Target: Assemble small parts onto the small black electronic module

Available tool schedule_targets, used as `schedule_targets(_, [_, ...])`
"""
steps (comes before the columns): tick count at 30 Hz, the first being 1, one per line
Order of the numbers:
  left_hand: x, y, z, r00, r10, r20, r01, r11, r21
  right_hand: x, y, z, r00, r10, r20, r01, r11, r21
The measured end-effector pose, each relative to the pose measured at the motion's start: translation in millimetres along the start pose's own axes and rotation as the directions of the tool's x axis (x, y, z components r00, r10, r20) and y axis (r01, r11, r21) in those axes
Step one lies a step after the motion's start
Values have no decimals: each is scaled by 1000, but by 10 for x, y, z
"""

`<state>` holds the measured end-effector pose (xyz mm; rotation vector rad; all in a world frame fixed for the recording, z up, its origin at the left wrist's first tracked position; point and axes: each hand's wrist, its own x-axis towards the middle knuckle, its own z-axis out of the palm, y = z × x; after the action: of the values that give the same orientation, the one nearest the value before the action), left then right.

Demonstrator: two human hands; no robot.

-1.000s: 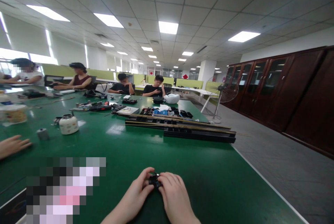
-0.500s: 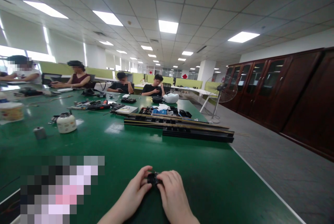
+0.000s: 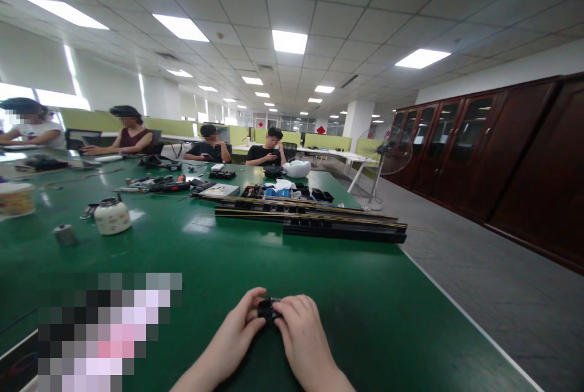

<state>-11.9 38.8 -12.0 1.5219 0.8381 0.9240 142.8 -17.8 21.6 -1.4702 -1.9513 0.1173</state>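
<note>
Low in the head view, a small black plastic part (image 3: pixel 267 309) is held between my two hands over the green table (image 3: pixel 378 301). My left hand (image 3: pixel 240 326) grips its left side, with the thumb below and the index finger curled over the top. On the other side, my right hand (image 3: pixel 301 328) pinches its right end, the fingers bent together and covering much of it. The exact kind of part is too small to tell.
Long black rails (image 3: pixel 344 232) with thin brass-coloured rods lie across the table ahead. A white jar (image 3: pixel 112 217) and a grey metal cylinder (image 3: pixel 65 234) stand at the left. Hand tools (image 3: pixel 164 185) lie farther back. Several people sit beyond. A blurred patch hides the lower left.
The camera view has shifted slightly, so the background sits a little further left. Both hands keep their hold on the black part, with only slight finger movement.
</note>
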Motion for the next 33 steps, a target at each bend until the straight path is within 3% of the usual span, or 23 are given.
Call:
schedule_targets(8, [-30, 56, 11, 1000, -9, 8, 9, 1000, 10, 8, 20, 5, 999, -9, 39, 7, 999, 35])
schedule_targets(12, [-33, 73, 13, 1000, -8, 12, 8, 1000, -5, 23, 68, 12, 997, 72, 38, -75, 994, 75])
schedule_targets(15, [-34, 85, 9, 1000, -18, 13, 18, 1000, -16, 38, 140, 41, 983, 180, 42, -185, 963, 194])
schedule_targets(17, [-33, 90, 5, 1000, -21, 17, 22, 1000, -23, 47, 189, 58, 973, 206, 108, -230, 921, 315])
schedule_targets(24, [-15, 76, -19, 999, -29, 37, 32, 996, -88, 53, 241, 38, 981, 167, 102, -195, 843, 500])
schedule_targets(28, [-14, 59, -27, 999, -23, 39, 27, 994, -103, 54, 223, 8, 977, 184, 110, -214, 853, 477])
schedule_targets(33, [-6, 58, -26, 999, -29, 47, 34, 994, -105, 57, 151, -60, 989, 114, 95, -138, 941, 308])
